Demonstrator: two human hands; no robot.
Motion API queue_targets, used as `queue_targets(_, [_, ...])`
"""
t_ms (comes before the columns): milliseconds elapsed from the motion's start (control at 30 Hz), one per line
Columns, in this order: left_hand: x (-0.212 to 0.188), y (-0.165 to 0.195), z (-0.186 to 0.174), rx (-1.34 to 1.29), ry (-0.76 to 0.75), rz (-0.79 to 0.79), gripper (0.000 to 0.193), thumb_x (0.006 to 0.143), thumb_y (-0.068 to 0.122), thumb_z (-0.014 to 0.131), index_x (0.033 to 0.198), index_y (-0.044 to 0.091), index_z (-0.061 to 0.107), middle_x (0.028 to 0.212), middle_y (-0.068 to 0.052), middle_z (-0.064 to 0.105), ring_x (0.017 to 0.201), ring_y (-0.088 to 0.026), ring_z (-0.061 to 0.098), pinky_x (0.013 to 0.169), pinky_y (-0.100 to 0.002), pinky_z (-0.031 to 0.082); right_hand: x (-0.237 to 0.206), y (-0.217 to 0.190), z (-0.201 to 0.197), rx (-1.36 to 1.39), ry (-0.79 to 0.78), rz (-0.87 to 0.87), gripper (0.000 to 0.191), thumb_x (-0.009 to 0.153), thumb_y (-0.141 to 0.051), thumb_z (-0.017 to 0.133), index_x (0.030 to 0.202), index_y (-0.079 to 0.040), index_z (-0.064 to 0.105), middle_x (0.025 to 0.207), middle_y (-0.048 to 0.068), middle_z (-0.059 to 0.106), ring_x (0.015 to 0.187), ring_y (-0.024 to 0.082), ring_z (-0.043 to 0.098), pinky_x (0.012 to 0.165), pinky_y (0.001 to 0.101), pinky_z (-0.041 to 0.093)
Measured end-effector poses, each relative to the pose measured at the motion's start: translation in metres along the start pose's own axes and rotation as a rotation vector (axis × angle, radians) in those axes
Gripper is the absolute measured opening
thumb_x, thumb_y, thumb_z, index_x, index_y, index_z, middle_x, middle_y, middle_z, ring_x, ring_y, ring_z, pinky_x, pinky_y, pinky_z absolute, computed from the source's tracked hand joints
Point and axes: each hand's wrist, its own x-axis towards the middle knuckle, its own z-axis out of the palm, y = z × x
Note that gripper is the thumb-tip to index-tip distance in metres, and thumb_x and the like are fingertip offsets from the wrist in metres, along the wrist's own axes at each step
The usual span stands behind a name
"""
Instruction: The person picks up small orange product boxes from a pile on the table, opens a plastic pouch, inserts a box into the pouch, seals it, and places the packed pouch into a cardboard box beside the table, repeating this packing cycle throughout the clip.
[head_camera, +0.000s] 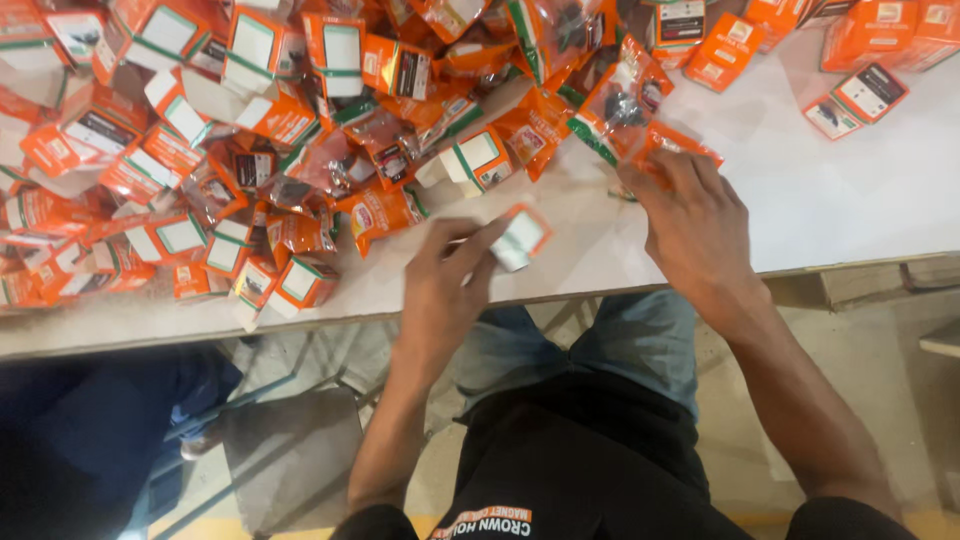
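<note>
Dark shorts and blue trouser legs are sitting closest to the lens, at six o'clock, with a concrete floor (860, 330) showing past the knees. Just beyond, the left hand (445, 285) is pinching a small orange-and-white carton (522, 237) between its fingers (480, 240), holding it slightly above the edge of the white worktop (840, 190). At two o'clock from that carton, the right hand (695, 220) is pressing down on a clear orange sachet (672, 142); its fingers are curled over the sachet, though I cannot tell whether they are actually clamping it or only resting on it.

Farther out, from nine round to twelve o'clock, a loose heap of matching cartons and sachets (250, 150) is spreading over the worktop, several pieces lying right at the near edge. At one to two o'clock, a few separate orange cartons (860, 100) are lying well apart from the heap.

Risk, as I judge it: the carton is being held by a light pinch near the worktop's edge, so a slip would likely send it to the floor. Cartons at the near edge around eight o'clock (290, 285) are looking ready to be nudged off by a forearm. The slick sachet could slide out from under the right fingers.
</note>
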Motion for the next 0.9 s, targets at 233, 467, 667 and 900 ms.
queue_targets(233, [0.042,0.009,0.045,-0.042,-0.126,0.133,0.039,0.1,0.012,0.073,0.136,0.019,0.058,0.126,-0.002,0.076,0.11,-0.026,0.074,0.093,-0.039,0.06,-0.06,-0.021,-0.003,0.953,0.228,0.412,0.021,0.111,-0.004,0.062,0.132,-0.004,0.062,0.099,0.011,0.069,0.085,0.016,0.063,0.074,0.0345,0.053])
queue_targets(467, [0.029,-0.001,0.038,-0.395,-0.447,-0.054,0.093,0.078,0.023,0.081,0.153,0.002,0.031,0.139,-0.021,0.058,0.117,-0.037,0.062,0.103,-0.043,0.05,-0.061,-0.026,0.009,1.615,0.441,0.525,0.029,0.106,-0.007,0.058,0.134,-0.003,0.054,0.119,0.014,0.071,0.107,0.02,0.071,0.081,0.0387,0.065])
queue_targets(667, [0.021,-0.021,0.066,-0.275,-0.298,0.095,0.079,0.079,0.019,0.085,0.145,0.006,0.045,0.133,-0.02,0.065,0.124,-0.042,0.06,0.106,-0.047,0.049,-0.034,-0.05,-0.004,0.749,0.311,0.113,0.023,0.102,-0.006,0.069,0.125,-0.009,0.067,0.131,0.011,0.067,0.118,0.025,0.071,0.097,0.0392,0.061])
queue_targets(900, [0.028,-0.028,0.063,-0.233,-0.424,0.039,0.079,0.077,0.018,0.085,0.145,0.01,0.046,0.102,-0.009,0.07,0.103,-0.031,0.066,0.107,-0.046,0.047,0.001,-0.045,-0.038,0.124,0.002,-0.219,0.03,0.087,-0.025,0.08,0.114,-0.015,0.074,0.15,0.017,0.049,0.143,0.041,0.041,0.114,0.0558,0.039])
